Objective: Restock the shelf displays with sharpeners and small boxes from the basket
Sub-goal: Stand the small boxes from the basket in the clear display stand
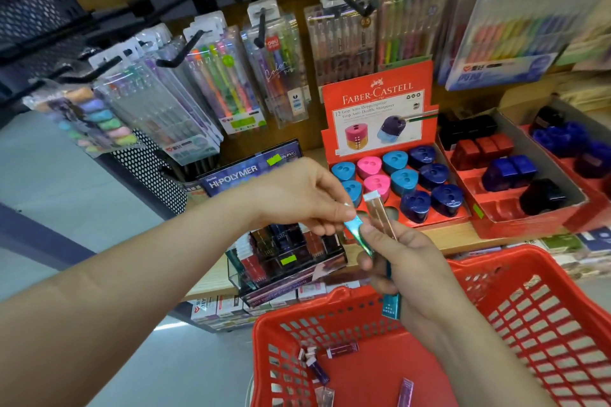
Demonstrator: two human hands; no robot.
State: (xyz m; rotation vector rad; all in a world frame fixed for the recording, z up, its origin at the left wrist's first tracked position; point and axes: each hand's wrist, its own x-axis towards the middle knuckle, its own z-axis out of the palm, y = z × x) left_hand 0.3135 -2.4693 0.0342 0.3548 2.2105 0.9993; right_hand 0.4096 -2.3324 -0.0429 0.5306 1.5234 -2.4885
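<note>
Bare left hand [297, 198], bare right hand [410, 261].

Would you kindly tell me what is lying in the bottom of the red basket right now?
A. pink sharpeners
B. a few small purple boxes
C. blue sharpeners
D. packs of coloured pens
B: a few small purple boxes lie scattered on the floor of the red basket, and no sharpeners or pen packs show inside it.

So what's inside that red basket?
A few small purple boxes lie on the floor of the red basket. The right forearm covers part of it, so anything under it is hidden.
</note>
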